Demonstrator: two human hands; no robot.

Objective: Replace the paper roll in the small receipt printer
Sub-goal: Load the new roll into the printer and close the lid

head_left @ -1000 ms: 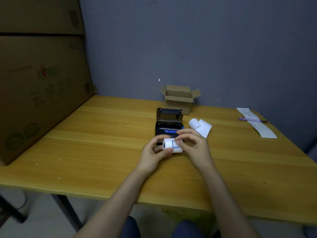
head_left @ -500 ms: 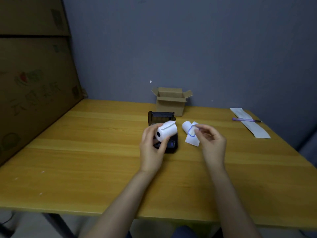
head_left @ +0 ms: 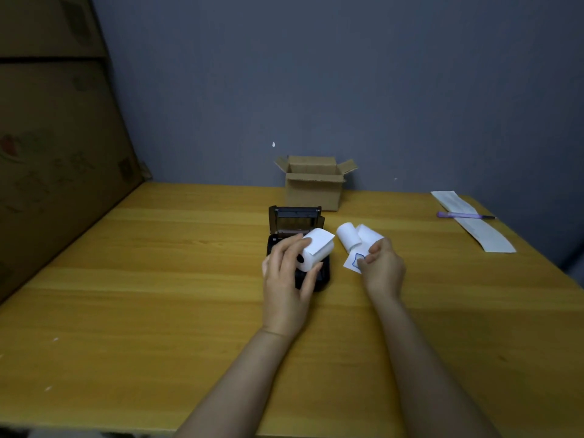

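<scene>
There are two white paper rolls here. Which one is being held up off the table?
The paper roll gripped in the left hand, above the black printer. The other roll lies on the table, right of the printer.

No legible text anywhere.

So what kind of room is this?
Probably a storeroom or back office: large cardboard cartons stacked beside a plain wooden table, a small open shipping box, and a receipt printer.
</scene>
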